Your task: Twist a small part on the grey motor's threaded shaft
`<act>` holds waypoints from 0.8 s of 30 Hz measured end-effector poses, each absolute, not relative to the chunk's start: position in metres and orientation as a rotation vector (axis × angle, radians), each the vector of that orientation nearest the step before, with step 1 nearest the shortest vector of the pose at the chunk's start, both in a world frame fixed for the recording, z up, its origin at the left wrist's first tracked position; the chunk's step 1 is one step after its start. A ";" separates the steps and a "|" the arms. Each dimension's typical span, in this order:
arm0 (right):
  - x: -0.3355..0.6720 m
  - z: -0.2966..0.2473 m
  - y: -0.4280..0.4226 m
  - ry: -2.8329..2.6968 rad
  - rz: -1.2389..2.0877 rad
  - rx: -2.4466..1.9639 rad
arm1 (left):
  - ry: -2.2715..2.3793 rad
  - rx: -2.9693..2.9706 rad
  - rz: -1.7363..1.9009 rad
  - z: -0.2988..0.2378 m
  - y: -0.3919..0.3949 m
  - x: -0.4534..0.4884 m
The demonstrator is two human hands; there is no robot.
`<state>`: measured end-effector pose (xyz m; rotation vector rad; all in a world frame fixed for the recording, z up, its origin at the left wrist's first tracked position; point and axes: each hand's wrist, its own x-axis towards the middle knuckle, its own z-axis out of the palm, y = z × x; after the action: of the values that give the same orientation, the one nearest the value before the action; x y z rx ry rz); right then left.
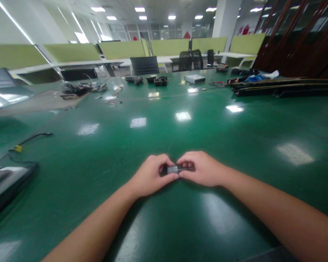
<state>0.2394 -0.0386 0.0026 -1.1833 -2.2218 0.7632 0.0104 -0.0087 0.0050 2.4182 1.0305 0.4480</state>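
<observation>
Both hands meet low over the green table (164, 134), around a small dark item with a grey, shiny middle (172, 169). The thumb and fingers of my left hand (155, 173) are closed around its left end. From the right, my right hand (200, 168) pinches the other end, where a thin dark part runs in under the fingers. The piece lies sideways between the two hands, and their fingertips almost touch. Fingers hide both its ends, so its exact kind cannot be made out.
At the left edge sits a dark device (11, 182) with a cable (34, 137). Along the far side lie tangled wires and parts (83, 88), black parts (160, 80), a silver box (195, 78) and long dark strips (284, 87). Chairs (144, 66) stand beyond.
</observation>
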 end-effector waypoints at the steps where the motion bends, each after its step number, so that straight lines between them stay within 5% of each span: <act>1: 0.239 0.003 -0.039 -2.229 0.751 -1.192 | 1.034 2.419 0.449 0.005 -0.009 0.010; 24: 0.236 -0.001 -0.039 -2.245 0.643 -1.253 | 0.988 2.437 0.469 0.005 -0.008 0.011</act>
<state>0.2365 -0.0393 -0.0013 -1.2533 -2.2452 0.6427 0.0105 -0.0075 0.0049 2.4365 0.9875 0.4691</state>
